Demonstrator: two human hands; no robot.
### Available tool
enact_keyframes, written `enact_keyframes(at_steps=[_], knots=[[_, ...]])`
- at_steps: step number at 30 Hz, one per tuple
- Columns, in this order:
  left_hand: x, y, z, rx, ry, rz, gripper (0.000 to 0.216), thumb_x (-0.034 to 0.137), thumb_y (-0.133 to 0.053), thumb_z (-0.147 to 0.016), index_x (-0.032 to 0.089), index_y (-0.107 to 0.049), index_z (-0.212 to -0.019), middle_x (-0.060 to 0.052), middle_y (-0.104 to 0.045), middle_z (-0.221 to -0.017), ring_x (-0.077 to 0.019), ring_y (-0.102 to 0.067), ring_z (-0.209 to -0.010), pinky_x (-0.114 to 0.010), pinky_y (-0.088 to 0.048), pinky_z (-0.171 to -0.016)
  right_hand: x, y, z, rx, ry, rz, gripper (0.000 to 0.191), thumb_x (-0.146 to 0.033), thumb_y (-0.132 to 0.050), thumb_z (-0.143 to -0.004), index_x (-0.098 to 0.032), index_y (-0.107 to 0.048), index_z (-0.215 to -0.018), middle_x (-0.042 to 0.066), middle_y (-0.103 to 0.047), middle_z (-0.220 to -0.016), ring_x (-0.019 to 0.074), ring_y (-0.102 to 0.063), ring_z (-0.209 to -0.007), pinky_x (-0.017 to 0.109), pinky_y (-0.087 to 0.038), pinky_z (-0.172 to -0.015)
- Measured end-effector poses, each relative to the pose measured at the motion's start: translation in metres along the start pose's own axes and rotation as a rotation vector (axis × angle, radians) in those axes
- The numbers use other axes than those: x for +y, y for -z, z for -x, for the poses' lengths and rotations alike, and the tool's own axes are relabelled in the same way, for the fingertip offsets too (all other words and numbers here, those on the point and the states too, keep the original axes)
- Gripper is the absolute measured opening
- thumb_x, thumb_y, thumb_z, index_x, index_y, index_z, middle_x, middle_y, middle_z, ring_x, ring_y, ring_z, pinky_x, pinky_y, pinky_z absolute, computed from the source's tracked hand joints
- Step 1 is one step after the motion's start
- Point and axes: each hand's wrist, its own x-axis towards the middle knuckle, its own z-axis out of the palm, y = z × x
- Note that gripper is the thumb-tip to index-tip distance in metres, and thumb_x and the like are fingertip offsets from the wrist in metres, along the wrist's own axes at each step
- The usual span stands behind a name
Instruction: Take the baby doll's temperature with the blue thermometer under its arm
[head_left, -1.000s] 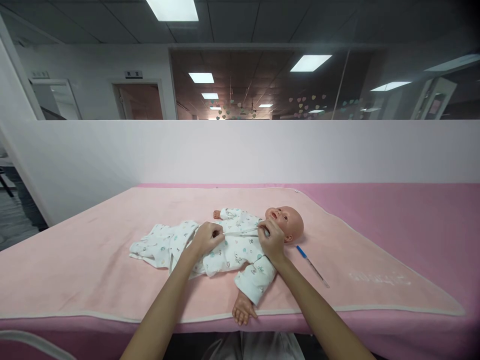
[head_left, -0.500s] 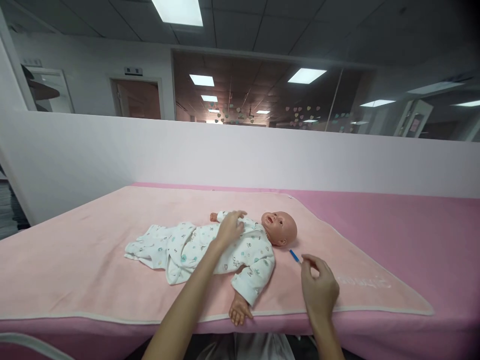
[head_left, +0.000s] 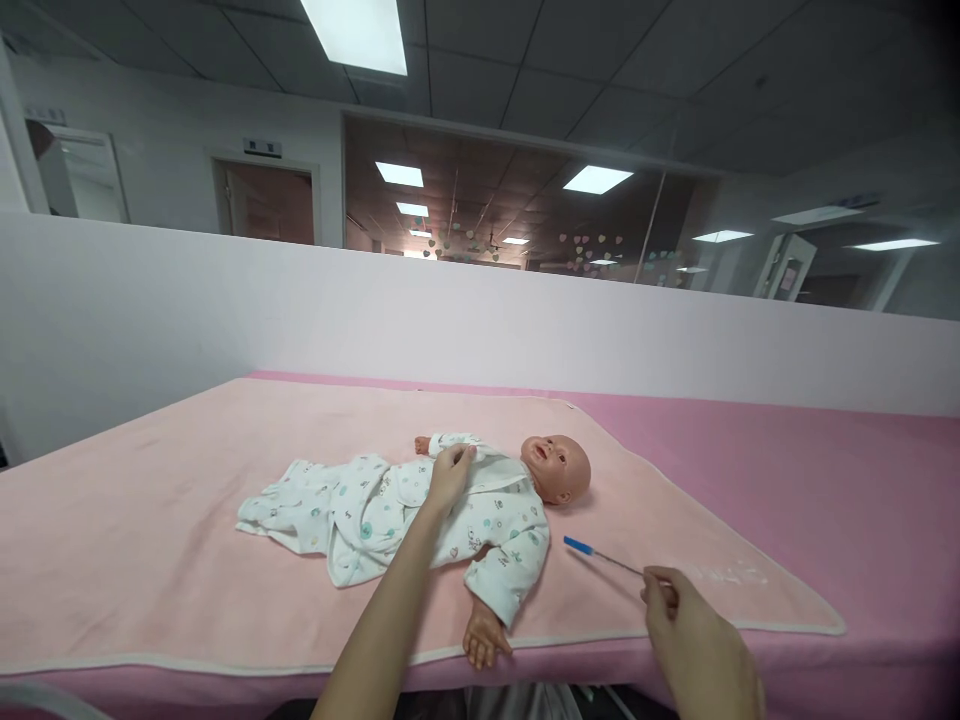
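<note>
A baby doll [head_left: 559, 467] in a white printed romper [head_left: 375, 510] lies on its back on a light pink blanket [head_left: 150, 540], head to the right. My left hand [head_left: 450, 473] rests on the doll's chest, fingers bent onto the cloth near the far sleeve. My right hand [head_left: 694, 640] is at the blanket's near right edge, thumb and finger pinched on the end of a thin stick with a blue tip [head_left: 600, 557]. The blue tip points toward the doll's head and is apart from it.
The blanket covers a darker pink padded surface [head_left: 825, 480]. A white partition wall [head_left: 480, 320] stands behind it, with glass and an office room beyond. The doll's bare near hand [head_left: 484, 638] lies at the blanket's front edge.
Both hands left the romper's front. My right hand moved right and took hold of the blue-tipped stick. My left hand settled on the doll's chest. The view shifted slightly.
</note>
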Motion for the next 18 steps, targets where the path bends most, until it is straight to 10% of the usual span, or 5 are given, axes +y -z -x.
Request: enact_keyframes(at_steps=[6,12,18], knots=[[-0.002,0.001,-0.001,0.005,0.047,0.181,0.034,0.044,-0.045,-0.075,0.013,-0.060,-0.079,-0.003,-0.059,-0.078,-0.0152,-0.050,-0.081,-0.025,-0.036,-0.075,-0.079,0.022,-0.001,0.185,0.220,-0.444,0.027,-0.038,-0.038,-0.077,-0.022,-0.056,-0.088,0.004,-0.064,-0.081,0.0175,-0.059,-0.072,0.025,-0.040,-0.061],[0.000,0.002,-0.003,0.018,0.089,0.251,0.035,0.045,-0.048,-0.073,0.013,-0.060,-0.075,-0.003,-0.061,-0.077,-0.0155,-0.051,-0.079,-0.026,-0.037,-0.075,-0.169,-0.017,-0.043,0.133,0.473,-0.115,0.025,-0.014,-0.032,-0.081,-0.013,-0.057,-0.083,0.009,-0.062,-0.078,0.0181,-0.057,-0.078,0.024,-0.035,-0.063],[0.001,0.002,-0.004,0.039,0.102,0.298,0.032,0.044,-0.050,-0.072,0.014,-0.061,-0.076,-0.003,-0.061,-0.079,-0.0153,-0.052,-0.081,-0.026,-0.038,-0.078,-0.197,-0.057,-0.062,0.020,0.509,0.079,0.019,-0.009,-0.034,-0.079,-0.012,-0.053,-0.083,0.012,-0.060,-0.082,0.0195,-0.059,-0.076,0.024,-0.034,-0.057]])
